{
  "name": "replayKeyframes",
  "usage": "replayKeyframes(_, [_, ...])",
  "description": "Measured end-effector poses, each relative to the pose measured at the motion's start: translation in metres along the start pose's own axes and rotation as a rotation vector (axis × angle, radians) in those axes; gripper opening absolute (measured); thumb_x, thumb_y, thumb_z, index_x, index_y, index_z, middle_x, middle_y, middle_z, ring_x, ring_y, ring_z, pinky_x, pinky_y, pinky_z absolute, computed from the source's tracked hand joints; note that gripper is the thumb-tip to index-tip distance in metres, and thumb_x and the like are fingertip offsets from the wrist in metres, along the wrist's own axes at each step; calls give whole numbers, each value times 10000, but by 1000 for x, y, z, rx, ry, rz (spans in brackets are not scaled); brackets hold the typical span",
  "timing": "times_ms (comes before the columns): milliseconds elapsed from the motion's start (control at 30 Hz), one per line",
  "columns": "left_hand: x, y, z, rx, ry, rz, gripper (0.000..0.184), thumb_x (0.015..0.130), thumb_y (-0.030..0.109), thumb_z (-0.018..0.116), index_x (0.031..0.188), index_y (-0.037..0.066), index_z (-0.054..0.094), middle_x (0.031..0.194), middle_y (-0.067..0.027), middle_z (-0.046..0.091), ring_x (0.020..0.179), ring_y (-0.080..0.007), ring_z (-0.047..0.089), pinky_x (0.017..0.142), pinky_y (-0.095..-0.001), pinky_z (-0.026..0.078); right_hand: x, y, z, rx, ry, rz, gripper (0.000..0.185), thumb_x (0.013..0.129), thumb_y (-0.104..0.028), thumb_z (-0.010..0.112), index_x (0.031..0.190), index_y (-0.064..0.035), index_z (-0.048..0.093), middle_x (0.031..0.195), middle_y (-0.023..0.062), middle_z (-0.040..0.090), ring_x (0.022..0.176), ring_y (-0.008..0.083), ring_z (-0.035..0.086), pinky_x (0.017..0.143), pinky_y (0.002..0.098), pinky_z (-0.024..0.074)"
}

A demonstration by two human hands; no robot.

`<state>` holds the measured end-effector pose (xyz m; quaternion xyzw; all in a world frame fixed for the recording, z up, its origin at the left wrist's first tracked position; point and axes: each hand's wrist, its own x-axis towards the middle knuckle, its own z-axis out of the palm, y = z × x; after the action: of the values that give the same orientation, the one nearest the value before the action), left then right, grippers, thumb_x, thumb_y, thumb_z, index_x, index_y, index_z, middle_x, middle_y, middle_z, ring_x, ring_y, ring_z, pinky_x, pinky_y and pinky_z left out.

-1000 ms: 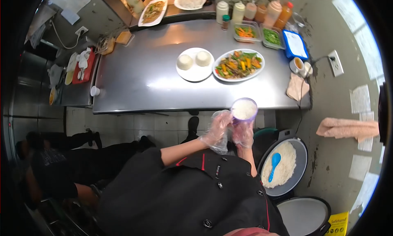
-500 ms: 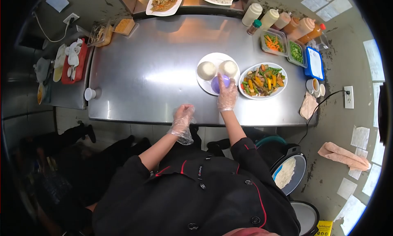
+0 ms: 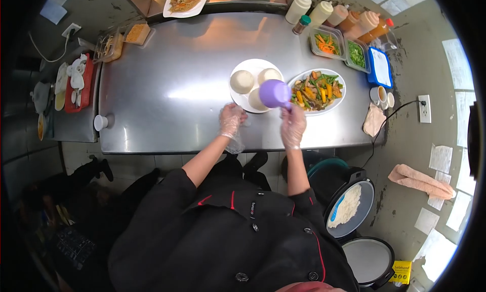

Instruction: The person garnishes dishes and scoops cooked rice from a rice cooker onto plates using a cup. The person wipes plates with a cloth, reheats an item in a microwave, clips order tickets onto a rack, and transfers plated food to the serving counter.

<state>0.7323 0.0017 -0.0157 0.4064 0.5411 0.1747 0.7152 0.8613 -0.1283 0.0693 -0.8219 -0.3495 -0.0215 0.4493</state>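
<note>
My right hand [image 3: 293,129], in a clear plastic glove, grips the handle of a purple measuring cup [image 3: 275,93]. The cup is raised over the right side of a round white plate [image 3: 238,100]. Three rice mounds [image 3: 242,82] sit on that plate; the front one is partly covered by the cup. At the plate's near left rim is my gloved left hand [image 3: 232,121], its fingers curled; whether they grip the rim is unclear. Right of the plate stands an oval dish of stir-fried vegetables and meat [image 3: 318,92].
Squeeze bottles [image 3: 321,12], tubs of cut vegetables [image 3: 328,43] and a blue-rimmed container [image 3: 379,66] line the table's right back. A rice cooker [image 3: 349,206] stands open below right. Left are a red basket [image 3: 81,89] and a small white cup [image 3: 100,122]. Another person [image 3: 76,241] is at lower left.
My right hand has lifted the purple cup off the plate and tilted it, uncovering a third rice mound. My left hand has moved up to the plate's rim. The camera view has shifted slightly.
</note>
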Motion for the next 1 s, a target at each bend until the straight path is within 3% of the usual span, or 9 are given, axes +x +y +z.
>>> replayKeyframes(167, [11,3,6,-11,92,190,211,823,111,595,931,-62,540,743,-96,621,550,-140,607,487,-255,506,-52,21,-191,-313,404,285,117,843,-125,607,899,-22,610,774,109,623,696,227,601,622,326,471])
replayKeyframes(267, [14,2,10,86,144,225,201,790,106,664,782,-61,553,722,-93,600,511,-135,584,470,-260,503,-138,90,-329,-911,134,442,248,801,-217,628,944,-17,597,835,211,617,746,369,598,673,459,463])
replayKeyframes(333, [11,10,15,98,201,203,209,774,93,686,772,-61,545,715,-94,591,502,-140,584,462,-263,500,-156,103,-362,-1105,-109,986,328,800,-264,621,1011,-15,590,906,217,625,839,377,600,746,461,462])
replayKeyframes(367, [14,9,15,143,197,212,207,769,86,690,772,-61,544,717,-96,590,504,-143,588,461,-263,500,-155,109,-361,-1116,-149,873,342,799,-274,620,1017,-12,595,929,213,626,869,373,597,770,453,460])
replayKeyframes(433, [20,5,12,226,204,224,204,760,71,697,773,-60,541,719,-102,587,509,-150,596,457,-264,500,-134,126,-348,-1131,-238,634,370,798,-293,618,1030,-5,604,974,205,629,930,364,590,820,437,455])
replayKeyframes(567, [16,9,12,196,201,186,214,750,71,705,790,-58,538,725,-104,582,519,-156,607,456,-272,501,-2,46,-187,-153,-165,196,276,828,-76,606,1103,-42,601,1018,133,639,958,186,607,754,327,508])
replayKeyframes(600, [16,11,12,207,202,197,218,748,72,706,792,-59,538,726,-105,585,524,-158,611,459,-273,504,21,34,-141,97,-193,7,277,828,-63,598,1105,-59,604,1016,149,632,961,235,609,791,332,491])
replayKeyframes(667, [14,13,11,227,204,213,226,743,74,710,797,-61,538,727,-106,592,533,-160,619,464,-273,509,69,11,-65,-52,-328,-163,333,862,-184,567,1151,-19,547,979,219,606,916,384,565,826,416,448])
replayKeyframes(1000, [28,-2,1,408,191,302,221,711,103,719,841,-10,581,753,-123,629,657,-232,642,605,-340,522,117,18,95,-521,-539,102,395,904,-363,460,1018,-1,570,945,229,587,905,374,564,821,437,446])
